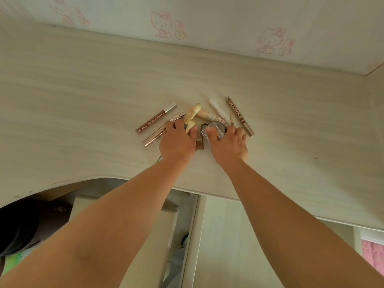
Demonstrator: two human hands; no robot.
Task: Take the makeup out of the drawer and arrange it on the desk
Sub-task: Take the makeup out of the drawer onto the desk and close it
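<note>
Several makeup items lie in a cluster on the pale wooden desk (83,100). My left hand (177,140) rests on the left part, its fingers over a rose-gold tube (153,135) and a cream-handled brush (192,119). A brown lip gloss tube (154,119) lies just left of it. My right hand (229,145) grips a small clear square case (213,132). Beside it lie a white tube (218,110), a thin pencil (231,118) and another brown gloss tube (239,115). A brown compact (199,144) peeks out between my hands.
A wall with pink cartoon-cat wallpaper (164,23) backs the desk. The drawer (176,235) under the desk's front edge stands open, with unclear contents. A dark chair (18,225) sits at lower left, and a pink cloth (373,256) at lower right.
</note>
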